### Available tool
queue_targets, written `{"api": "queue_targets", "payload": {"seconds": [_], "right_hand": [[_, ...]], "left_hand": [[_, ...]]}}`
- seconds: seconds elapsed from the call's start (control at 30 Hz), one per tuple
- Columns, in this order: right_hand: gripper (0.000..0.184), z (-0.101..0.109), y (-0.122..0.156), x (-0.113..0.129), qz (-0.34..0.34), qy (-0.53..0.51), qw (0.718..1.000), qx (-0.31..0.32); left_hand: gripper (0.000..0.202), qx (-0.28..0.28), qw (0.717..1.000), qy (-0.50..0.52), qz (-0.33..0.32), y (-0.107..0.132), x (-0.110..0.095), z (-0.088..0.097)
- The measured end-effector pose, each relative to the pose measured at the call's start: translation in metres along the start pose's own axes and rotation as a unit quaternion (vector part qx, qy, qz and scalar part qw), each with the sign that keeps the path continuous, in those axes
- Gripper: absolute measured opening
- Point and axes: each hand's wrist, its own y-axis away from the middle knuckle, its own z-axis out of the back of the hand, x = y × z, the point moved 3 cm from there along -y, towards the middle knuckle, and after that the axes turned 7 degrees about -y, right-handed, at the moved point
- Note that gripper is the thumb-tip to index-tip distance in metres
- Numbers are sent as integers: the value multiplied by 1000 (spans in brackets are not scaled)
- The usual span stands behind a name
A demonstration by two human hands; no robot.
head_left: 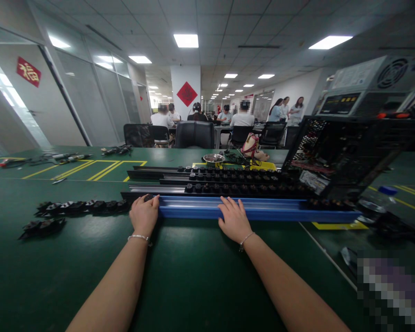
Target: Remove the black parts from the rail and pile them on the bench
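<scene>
A long blue rail lies crosswise in front of me on the green table. My left hand is at its left end, fingers closed around a small black part that is mostly hidden. My right hand rests on the middle of the rail, its fingers stretched out over the channel. Small dark parts sit in the rail's right end. Just behind it, black rails hold rows of black socket-like parts.
More black parts lie in a row at the left, with another small group nearer. An open computer case stands at the right, bearing power supplies. A metal bowl and a plastic bottle are on the table.
</scene>
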Motion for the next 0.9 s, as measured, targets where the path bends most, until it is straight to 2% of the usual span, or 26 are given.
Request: {"api": "queue_targets", "payload": {"seconds": [0.23, 0.6, 0.9], "right_hand": [[37, -1, 0, -1, 2, 3, 1000, -7], [36, -1, 0, -1, 6, 3, 1000, -10], [36, -1, 0, -1, 4, 2, 1000, -6]], "left_hand": [[51, 7, 999, 14, -38, -1, 0, 0], [51, 4, 999, 51, 11, -8, 12, -12], [51, 22, 995, 79, 53, -10, 20, -12]]}}
